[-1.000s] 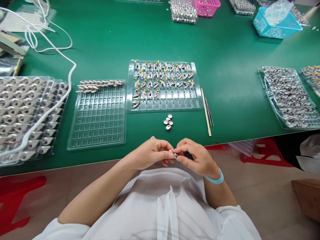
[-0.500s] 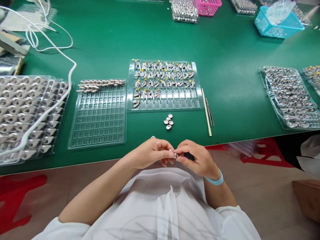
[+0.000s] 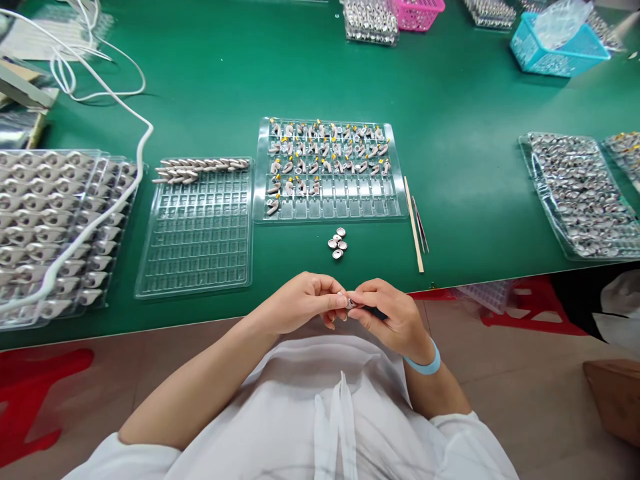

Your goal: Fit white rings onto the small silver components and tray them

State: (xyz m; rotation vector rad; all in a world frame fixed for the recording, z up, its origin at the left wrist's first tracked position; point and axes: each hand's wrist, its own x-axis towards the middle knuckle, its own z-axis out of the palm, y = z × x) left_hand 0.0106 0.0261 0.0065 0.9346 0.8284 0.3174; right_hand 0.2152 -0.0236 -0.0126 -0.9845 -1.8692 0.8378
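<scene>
My left hand point(image 3: 305, 303) and my right hand point(image 3: 387, 315) meet fingertip to fingertip at the near edge of the green table point(image 3: 450, 133). Both are closed in a pinch on one small grey earbud part point(image 3: 349, 303) held between them. A dark slim thing shows under my right fingers; I cannot make it out. Just beyond the hands lies a little cluster of silver caps point(image 3: 337, 243). Further back sits a clear tray point(image 3: 327, 170) partly filled with grey pieces with yellow tips.
A mostly bare clear tray point(image 3: 197, 230) with one row of parts lies left of centre. A full tray point(image 3: 55, 227) with a white cable point(image 3: 107, 213) across it is far left. A wooden stick point(image 3: 413, 223) and tweezers lie to the right; a tray of metal parts point(image 3: 580, 190) further right.
My hands have shifted very slightly; the right wrist with its blue band has drawn a little closer in. The pinch on the small part is unchanged.
</scene>
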